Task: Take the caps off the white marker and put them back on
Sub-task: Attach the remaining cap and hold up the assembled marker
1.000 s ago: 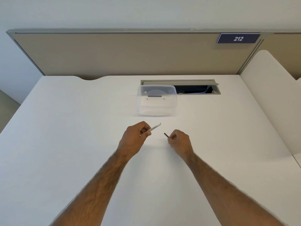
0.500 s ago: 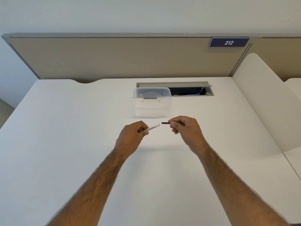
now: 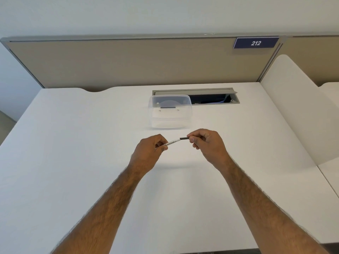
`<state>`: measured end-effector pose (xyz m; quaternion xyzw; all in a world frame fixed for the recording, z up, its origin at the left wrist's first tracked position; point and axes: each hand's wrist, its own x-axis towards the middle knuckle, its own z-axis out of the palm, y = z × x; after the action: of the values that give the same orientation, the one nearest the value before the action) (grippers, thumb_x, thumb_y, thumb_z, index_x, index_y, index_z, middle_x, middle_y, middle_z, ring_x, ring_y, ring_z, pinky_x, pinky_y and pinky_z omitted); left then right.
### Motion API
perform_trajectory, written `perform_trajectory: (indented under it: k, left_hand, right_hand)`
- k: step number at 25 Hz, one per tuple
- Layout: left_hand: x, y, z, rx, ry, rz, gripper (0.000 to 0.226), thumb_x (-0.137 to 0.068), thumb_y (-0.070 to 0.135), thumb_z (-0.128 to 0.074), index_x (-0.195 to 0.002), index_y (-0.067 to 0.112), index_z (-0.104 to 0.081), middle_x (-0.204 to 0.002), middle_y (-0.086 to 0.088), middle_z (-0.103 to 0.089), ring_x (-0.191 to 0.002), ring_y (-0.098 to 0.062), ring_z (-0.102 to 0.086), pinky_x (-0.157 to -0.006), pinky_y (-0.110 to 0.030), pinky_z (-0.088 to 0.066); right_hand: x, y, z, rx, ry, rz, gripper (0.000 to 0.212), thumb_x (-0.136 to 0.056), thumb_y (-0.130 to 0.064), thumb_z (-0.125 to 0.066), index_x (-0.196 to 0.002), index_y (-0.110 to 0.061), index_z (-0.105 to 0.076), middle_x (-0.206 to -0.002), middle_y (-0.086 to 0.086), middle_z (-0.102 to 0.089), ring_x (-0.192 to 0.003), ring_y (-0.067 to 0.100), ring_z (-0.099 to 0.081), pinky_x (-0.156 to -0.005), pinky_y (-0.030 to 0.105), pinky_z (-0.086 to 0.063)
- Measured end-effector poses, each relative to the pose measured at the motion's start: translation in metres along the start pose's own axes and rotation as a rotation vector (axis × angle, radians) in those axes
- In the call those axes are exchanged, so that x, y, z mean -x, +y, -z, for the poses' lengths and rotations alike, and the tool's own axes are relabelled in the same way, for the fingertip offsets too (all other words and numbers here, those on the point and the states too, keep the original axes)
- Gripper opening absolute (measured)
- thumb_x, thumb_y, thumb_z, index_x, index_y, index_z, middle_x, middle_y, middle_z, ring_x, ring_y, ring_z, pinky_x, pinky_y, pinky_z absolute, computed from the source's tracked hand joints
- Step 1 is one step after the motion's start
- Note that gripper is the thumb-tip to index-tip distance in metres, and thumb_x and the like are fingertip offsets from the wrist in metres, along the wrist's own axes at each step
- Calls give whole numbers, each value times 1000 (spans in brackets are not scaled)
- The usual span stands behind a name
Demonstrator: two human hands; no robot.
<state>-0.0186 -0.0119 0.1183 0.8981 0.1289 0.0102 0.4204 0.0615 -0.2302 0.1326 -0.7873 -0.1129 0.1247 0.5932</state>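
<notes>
marker [image 3: 172,142] near-level, capped end [image 3: 184,138] pointing right

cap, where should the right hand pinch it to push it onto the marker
Pinch the cap at its right end, coming from the right along its axis. It lies in line with the marker that the left hand holds, its left end at the barrel.

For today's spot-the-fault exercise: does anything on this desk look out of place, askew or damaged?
Only the clear plastic box stands out: it sits upside down near the open cable hatch. Nothing is spilled or broken. The left hand holds the marker; the right hand holds its black cap.
</notes>
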Motion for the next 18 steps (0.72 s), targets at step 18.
perform_trajectory:
  k: [18]
  left_hand:
    - [-7, 7, 6, -89, -34, -73, 10, -88, 36, -69, -91, 45, -64, -85, 32, -66, -86, 5, -62, -75, -35, -57]
  right_hand:
    - [1, 1, -12, -92, -35, -17, 20, -87, 6, -67, -92, -10, -76, -79, 5, -76, -68, 19, -73, -66, 23, -57]
